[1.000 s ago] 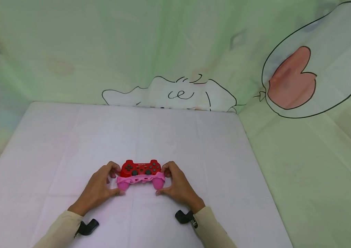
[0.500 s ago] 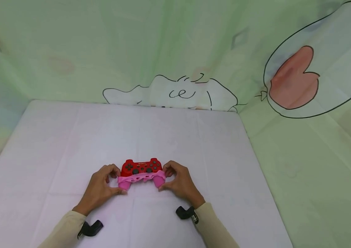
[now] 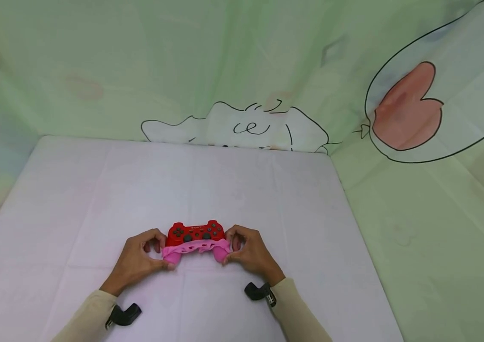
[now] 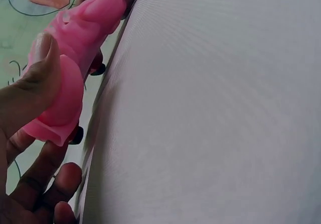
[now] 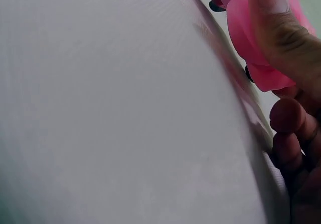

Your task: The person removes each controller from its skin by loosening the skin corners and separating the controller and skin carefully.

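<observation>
A red plastic game controller [image 3: 195, 232], its lower half covered by a soft pink stretchy sleeve [image 3: 195, 246], is held between a person's left hand [image 3: 138, 260] and right hand [image 3: 253, 254] over a white worktop [image 3: 139, 190]. Each grip is clamped on one end of the sleeve, before a pale green backdrop [image 3: 160, 61].
</observation>
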Tool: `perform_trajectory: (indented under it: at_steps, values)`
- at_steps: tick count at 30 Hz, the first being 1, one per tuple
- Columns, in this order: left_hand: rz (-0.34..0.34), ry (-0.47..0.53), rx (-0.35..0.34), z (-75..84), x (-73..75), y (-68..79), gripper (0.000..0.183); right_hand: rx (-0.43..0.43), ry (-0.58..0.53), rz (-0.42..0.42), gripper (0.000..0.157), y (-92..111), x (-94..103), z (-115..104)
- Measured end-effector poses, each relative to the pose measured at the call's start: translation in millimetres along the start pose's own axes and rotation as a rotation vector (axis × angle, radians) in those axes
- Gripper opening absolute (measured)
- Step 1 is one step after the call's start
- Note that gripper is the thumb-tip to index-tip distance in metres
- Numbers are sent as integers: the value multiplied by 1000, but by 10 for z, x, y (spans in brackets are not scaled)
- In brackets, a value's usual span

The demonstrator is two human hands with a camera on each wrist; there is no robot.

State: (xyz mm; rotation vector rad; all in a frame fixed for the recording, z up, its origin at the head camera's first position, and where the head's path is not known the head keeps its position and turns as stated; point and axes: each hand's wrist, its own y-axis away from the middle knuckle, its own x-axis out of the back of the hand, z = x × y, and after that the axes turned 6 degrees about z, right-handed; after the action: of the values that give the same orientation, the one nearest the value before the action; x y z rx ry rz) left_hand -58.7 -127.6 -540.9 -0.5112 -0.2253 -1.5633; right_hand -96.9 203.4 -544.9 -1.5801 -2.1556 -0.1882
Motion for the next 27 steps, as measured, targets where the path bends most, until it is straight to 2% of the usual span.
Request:
perform_trajectory:
  at_steps: [7, 12, 16, 20, 21, 23, 27]
  values:
    - [-7, 40, 4, 1, 2, 12, 48, -23, -53, 19, 38, -3, 6, -3]
    - [-2, 97, 25, 14, 10, -8, 47, -31, -62, 25, 37, 0, 8, -10]
    - [4, 145, 65, 87, 38, -45, 48, -52, -81, 36, 41, 1, -3, -9]
    - [-3, 98, 91, 100, 44, -44, 45, -79, -82, 46, 39, -5, -6, 12]
    - [0, 82, 86, 51, 29, -39, 45, -80, -81, 44, 38, -8, -7, 14]
    - [9, 68, 73, 50, 26, -26, 43, -84, -86, 36, 37, -13, -9, 18]
    - [28, 93, 46, 37, 22, -23, 41, -87, -101, 28, 35, -23, -20, 4]
